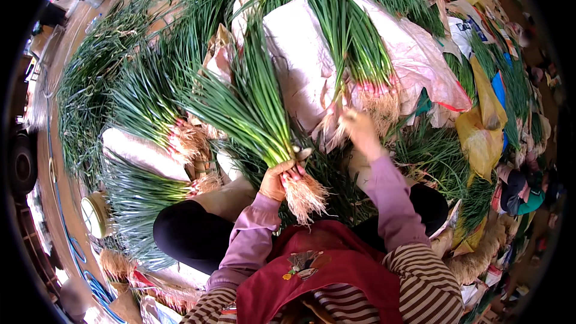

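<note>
My left hand (274, 181) is closed round a thick bunch of spring onions (264, 126), just above its pale, bushy roots. The green leaves fan out up and to the left, away from my lap. My right hand (358, 127) is ahead and to the right, smeared by motion, so its fingers are hard to read. It is at the root ends of a few spring onions (341, 84) lying on a white sack (300, 54). Right beside it another bunch of spring onions (373, 54) lies with pinkish bulbs and tan roots toward me.
More spring onion bunches (150, 105) lie to the left, roots facing inward. Loose green leaves (96, 84) cover much of the ground. A pale pink sack (414, 54) and a yellow bag (480, 138) are on the right. A round-lidded container (95, 216) and blue hose (75, 249) are at left.
</note>
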{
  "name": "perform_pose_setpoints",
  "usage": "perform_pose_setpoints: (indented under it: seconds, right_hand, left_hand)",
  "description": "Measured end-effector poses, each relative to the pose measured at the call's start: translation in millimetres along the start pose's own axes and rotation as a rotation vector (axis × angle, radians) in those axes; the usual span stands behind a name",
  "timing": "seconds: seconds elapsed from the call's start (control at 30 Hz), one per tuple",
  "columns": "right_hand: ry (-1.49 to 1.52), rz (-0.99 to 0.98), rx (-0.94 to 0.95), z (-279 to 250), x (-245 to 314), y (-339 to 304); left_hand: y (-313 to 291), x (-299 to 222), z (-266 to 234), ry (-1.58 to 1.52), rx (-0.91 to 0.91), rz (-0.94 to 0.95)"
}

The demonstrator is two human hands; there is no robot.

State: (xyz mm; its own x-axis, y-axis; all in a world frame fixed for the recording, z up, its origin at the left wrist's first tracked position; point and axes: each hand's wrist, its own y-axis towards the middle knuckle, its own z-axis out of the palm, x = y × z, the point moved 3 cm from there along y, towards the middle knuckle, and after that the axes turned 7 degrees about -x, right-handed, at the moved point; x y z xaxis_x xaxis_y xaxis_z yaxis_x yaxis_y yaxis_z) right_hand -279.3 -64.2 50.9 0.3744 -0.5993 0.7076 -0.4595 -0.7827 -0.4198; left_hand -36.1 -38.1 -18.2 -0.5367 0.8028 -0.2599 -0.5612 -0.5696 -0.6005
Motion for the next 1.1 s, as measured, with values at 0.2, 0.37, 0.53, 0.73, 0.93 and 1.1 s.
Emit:
perform_pose_setpoints:
  seconds: [0.2, 0.37, 0.53, 0.73, 0.93, 1.1]
  right_hand:
    - [0.082, -0.674, 0.247, 69, -21, -84]
    - [0.316, -0.107, 0.271, 60, -16, -45]
    - [0.624, 0.05, -0.045, 75, -17, 7]
    - [0.724, 0.004, -0.239, 18, -76, 34]
    - [0.232, -0.126, 0.295, 46, -33, -39]
    - [0.398, -0.155, 0.275, 79, -44, -31]
  left_hand:
    - [-1, 4, -8, 0.022, 0.005, -0.047]
    - [-9, 4, -2, -0.021, 0.072, 0.012]
    - [-6, 6, 1, 0.027, 0.04, -0.045]
    - [-3, 8, -4, 0.015, 0.078, -0.02]
    - [-4, 14, -5, -0.074, 0.076, -0.16]
    - [-4, 19, 0, 0.034, 0.021, -0.254]
